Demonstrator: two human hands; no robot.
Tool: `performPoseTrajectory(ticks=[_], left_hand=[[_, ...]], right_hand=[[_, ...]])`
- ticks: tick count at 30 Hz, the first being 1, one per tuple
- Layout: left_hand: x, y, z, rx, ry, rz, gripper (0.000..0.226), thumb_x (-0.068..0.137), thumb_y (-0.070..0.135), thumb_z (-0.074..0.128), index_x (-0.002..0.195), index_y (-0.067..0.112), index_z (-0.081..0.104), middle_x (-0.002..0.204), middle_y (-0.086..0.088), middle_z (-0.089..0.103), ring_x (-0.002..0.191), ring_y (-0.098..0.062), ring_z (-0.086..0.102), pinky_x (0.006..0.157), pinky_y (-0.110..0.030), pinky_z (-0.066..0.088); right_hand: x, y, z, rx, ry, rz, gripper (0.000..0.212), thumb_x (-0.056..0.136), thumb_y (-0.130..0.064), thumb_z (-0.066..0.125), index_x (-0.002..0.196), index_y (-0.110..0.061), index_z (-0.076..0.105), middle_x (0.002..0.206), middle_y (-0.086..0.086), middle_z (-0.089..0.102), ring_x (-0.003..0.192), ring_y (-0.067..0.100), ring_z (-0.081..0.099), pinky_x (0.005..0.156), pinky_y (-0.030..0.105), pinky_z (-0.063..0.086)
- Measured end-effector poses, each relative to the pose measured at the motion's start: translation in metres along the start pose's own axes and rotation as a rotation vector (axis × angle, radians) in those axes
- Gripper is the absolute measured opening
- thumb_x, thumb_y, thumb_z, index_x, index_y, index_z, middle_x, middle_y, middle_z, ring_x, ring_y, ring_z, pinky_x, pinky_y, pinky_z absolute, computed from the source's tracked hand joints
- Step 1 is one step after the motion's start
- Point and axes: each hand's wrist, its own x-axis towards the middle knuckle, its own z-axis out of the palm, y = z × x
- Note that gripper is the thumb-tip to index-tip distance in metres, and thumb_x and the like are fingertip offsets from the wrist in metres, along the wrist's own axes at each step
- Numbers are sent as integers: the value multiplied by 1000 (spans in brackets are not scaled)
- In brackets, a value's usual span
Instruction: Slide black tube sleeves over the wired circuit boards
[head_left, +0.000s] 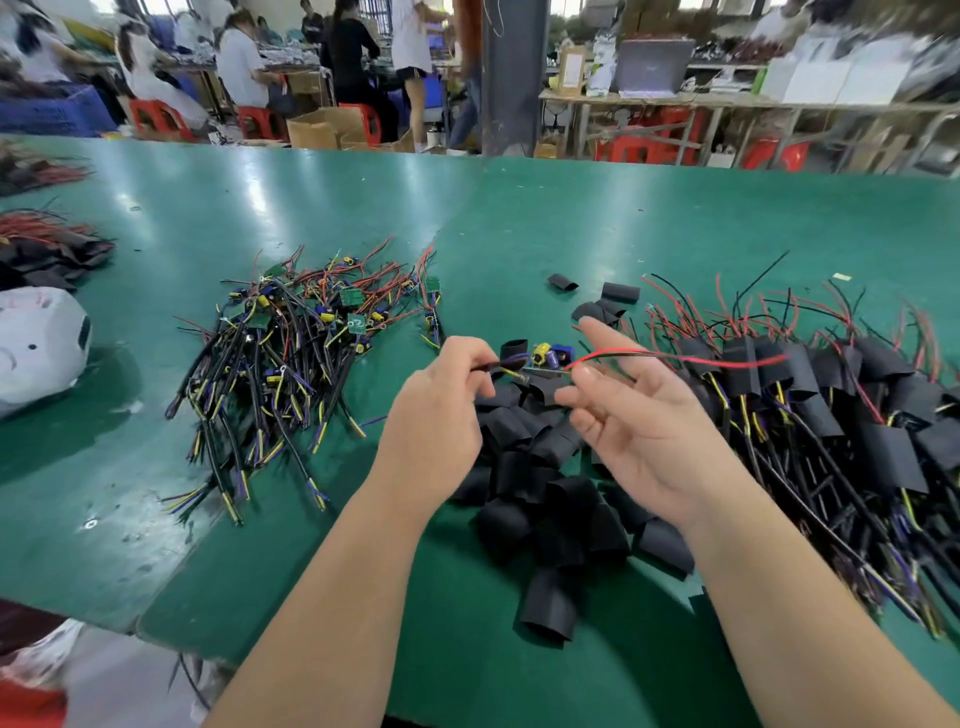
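Note:
My left hand (441, 400) pinches the black cable end of a wired circuit board (545, 357), held just above the green table (571, 218). The board carries yellow and blue parts, and a black tube sleeve (514, 347) sits on its cable beside my fingers. My right hand (628, 415) is spread with fingers relaxed; the board's red and black wires (675, 357) run across its fingertips. A loose pile of black sleeves (545, 493) lies beneath both hands.
Bare wired boards (306, 353) are heaped at left. Sleeved boards (831, 405) are stacked at right. A white plastic bag (36, 343) lies at the far left edge. Other people work at benches beyond the table.

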Motion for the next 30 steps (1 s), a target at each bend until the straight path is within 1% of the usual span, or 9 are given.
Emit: performPoseTrajectory(ticks=[6, 9, 12, 17, 20, 22, 26, 28, 30], left_hand=[[-2, 6, -4, 93, -98, 15, 23, 95, 32, 42, 106, 21, 59, 78, 7, 63, 76, -20, 59, 66, -39, 48], [-3, 11, -5, 153, -143, 39, 28, 92, 42, 44, 100, 24, 64, 75, 4, 65, 73, -21, 59, 62, -41, 47], [-4, 15, -3, 209, -148, 94, 31, 91, 45, 47, 96, 23, 68, 78, 3, 67, 74, -20, 61, 60, -40, 47], [-4, 18, 2, 218, -136, 168, 23, 91, 33, 56, 95, 19, 74, 78, 0, 67, 75, -26, 65, 58, -41, 50], [-5, 15, 4, 148, -135, 148, 19, 89, 26, 59, 94, 16, 75, 77, -1, 67, 75, -26, 64, 61, -41, 50], [-5, 12, 5, 96, -139, 117, 21, 89, 25, 58, 83, 12, 73, 69, -2, 63, 67, -25, 58, 60, -42, 47], [-4, 5, 6, 25, -153, 70, 28, 88, 27, 58, 68, 8, 65, 56, -3, 56, 56, -21, 49, 56, -41, 42], [-4, 2, 6, -56, -145, 23, 20, 87, 27, 62, 78, 12, 74, 65, -1, 67, 59, -12, 57, 61, -32, 47], [-3, 2, 6, -130, -131, -15, 14, 85, 21, 68, 95, 16, 77, 79, 7, 72, 67, 8, 58, 67, -12, 45]], right_hand=[[-3, -2, 0, -131, -21, -80, 26, 69, -12, 69, 95, -11, 69, 81, 0, 70, 68, 13, 67, 63, 17, 51], [0, 0, 1, -100, 48, -82, 4, 81, -12, 61, 80, -8, 59, 88, -6, 71, 63, 14, 67, 59, 17, 50], [2, 0, -2, -66, 105, -48, 13, 92, -6, 54, 79, -9, 56, 84, -4, 70, 65, 15, 69, 58, 18, 52], [4, 2, -3, -154, 148, -62, 15, 70, -25, 72, 70, -15, 61, 67, 2, 65, 62, 16, 67, 55, 18, 49], [7, 8, -9, -320, 189, -129, 17, 80, -6, 72, 70, -13, 60, 65, 6, 65, 62, 20, 61, 61, 25, 47], [7, 10, -11, -423, 172, -179, 21, 79, 4, 72, 75, -15, 62, 71, 4, 69, 65, 15, 62, 66, 23, 49], [4, 8, -10, -620, 67, -251, 28, 77, 7, 72, 82, -20, 67, 87, 8, 73, 74, 11, 64, 72, 20, 52], [3, 7, -10, -643, 44, -249, 30, 78, 10, 69, 80, -20, 66, 91, 5, 74, 81, 13, 67, 76, 23, 53], [3, 6, -9, -628, -6, -230, 32, 79, 15, 65, 78, -16, 64, 94, -1, 75, 88, 14, 69, 79, 21, 53]])
